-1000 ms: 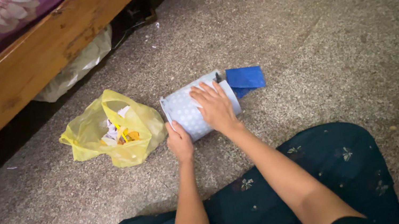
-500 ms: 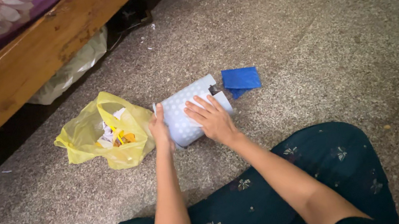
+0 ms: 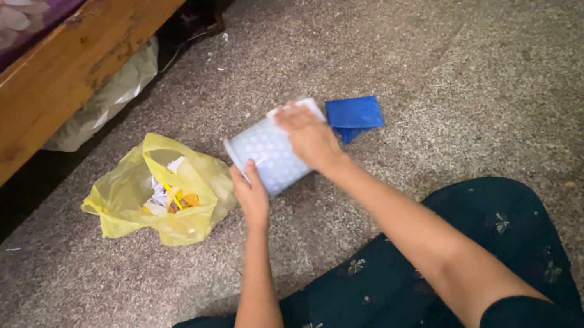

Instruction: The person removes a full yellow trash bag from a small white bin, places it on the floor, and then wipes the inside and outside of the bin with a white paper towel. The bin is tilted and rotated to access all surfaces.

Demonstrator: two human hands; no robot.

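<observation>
Fingers of my right hand (image 3: pixel 310 137) spread over the pale dotted plastic bin (image 3: pixel 270 153); my left hand (image 3: pixel 251 194) grips its rim. Tipped sideways, its mouth faces the crumpled yellow plastic bag (image 3: pixel 159 194)

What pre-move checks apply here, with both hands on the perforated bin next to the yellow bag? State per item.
1. Left hand on the rim of the perforated bin: ok.
2. Right hand on the bin's far end: ok.
3. Bin lying on its side, mouth toward the yellow bag: ok.
4. Bag mouth open, paper scraps visible inside: ok.
5. Bin emptied: cannot tell, its inside is hidden.
6. Blue folded bag lies on the floor clear of both hands: ok.
</observation>
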